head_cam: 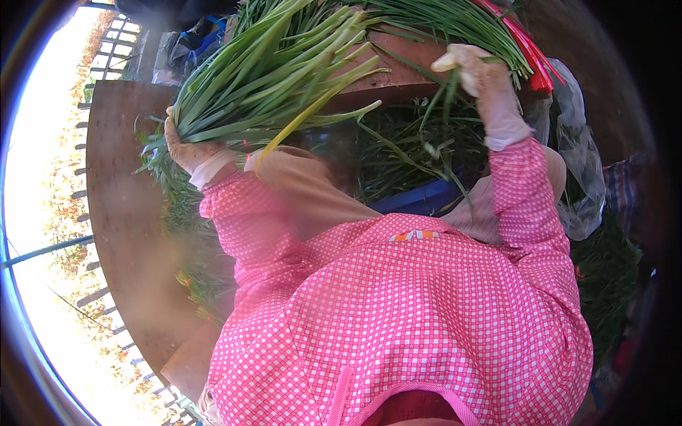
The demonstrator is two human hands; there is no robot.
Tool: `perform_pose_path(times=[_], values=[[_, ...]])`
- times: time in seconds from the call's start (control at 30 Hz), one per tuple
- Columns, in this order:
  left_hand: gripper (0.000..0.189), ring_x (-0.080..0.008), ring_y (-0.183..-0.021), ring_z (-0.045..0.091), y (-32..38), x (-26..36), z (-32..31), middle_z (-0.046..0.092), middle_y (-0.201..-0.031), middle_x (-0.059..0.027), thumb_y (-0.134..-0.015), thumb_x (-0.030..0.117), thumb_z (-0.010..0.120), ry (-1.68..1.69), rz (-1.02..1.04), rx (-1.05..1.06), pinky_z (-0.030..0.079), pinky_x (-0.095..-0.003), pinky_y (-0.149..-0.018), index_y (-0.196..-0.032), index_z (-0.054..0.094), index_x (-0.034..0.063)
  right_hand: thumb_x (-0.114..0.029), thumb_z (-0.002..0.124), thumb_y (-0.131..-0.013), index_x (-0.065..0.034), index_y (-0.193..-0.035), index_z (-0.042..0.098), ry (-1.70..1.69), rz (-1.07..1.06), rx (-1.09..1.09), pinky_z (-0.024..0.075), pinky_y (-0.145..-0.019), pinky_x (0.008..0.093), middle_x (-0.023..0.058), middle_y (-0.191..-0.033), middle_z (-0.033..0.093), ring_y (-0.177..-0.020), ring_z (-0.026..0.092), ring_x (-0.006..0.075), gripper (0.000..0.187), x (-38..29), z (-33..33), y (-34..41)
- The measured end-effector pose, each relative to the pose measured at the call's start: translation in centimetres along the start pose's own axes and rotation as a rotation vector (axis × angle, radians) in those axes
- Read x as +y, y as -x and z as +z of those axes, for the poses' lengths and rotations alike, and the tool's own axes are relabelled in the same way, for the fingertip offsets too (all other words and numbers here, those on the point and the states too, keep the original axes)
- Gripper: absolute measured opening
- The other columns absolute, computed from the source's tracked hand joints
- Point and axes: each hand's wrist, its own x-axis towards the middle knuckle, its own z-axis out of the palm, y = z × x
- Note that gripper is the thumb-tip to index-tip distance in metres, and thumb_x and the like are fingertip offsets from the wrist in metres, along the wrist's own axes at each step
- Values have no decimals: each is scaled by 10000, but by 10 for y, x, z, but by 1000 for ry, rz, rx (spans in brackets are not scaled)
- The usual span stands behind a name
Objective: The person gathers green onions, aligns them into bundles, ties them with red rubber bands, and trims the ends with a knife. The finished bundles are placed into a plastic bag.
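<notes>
My gloved left hand (194, 152) grips a thick bunch of garlic chives (261, 80) by its leafy end. The pale cut stem ends fan out to the right, and one yellowed leaf (298, 125) hangs from the bunch. My gloved right hand (479, 72) is raised above the front edge of a wooden board (399, 58), its fingers closed on a few loose green leaves (452, 96). Those leaves are blurred. More garlic chives (437, 18) lie on the board beyond, beside a bundle of red strips (525, 48) to the right.
Between my knees, loose leaf trimmings (405, 144) heap over a blue container (421, 196). Tied green bundles (197, 239) lie at my left beside a brown panel (128, 213). Clear plastic bags (578, 149) and a dark green pile (605, 282) are at my right.
</notes>
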Motion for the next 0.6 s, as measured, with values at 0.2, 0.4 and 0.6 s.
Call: perform_pose_path(times=[0.2,0.4,0.6], values=[[283,-317,-1076,673,0,8,-9,711,-1167,-129,-946,260,590,-16,-27,30,540,-507,-960,-1132,703,79,-473,744,-808,-293,-1489,461,1265,-178,-129,526,-714,368,70,-977,675,-797,649,274,759,-37,13,34],[282,-313,-1093,656,10,-17,4,702,-1192,-130,-905,242,626,46,-106,41,521,-519,-977,-1121,698,76,-324,788,-740,-228,-1217,614,1061,-929,191,463,-720,320,-54,-937,545,-835,602,136,517,-83,94,35],[287,-334,-1122,643,11,-17,-5,697,-1212,-137,-910,258,620,10,-166,104,497,-538,-1002,-1126,709,91,-144,716,-799,-194,-1068,693,1055,-714,365,546,-721,342,-9,-957,644,-868,654,204,275,-38,51,14]])
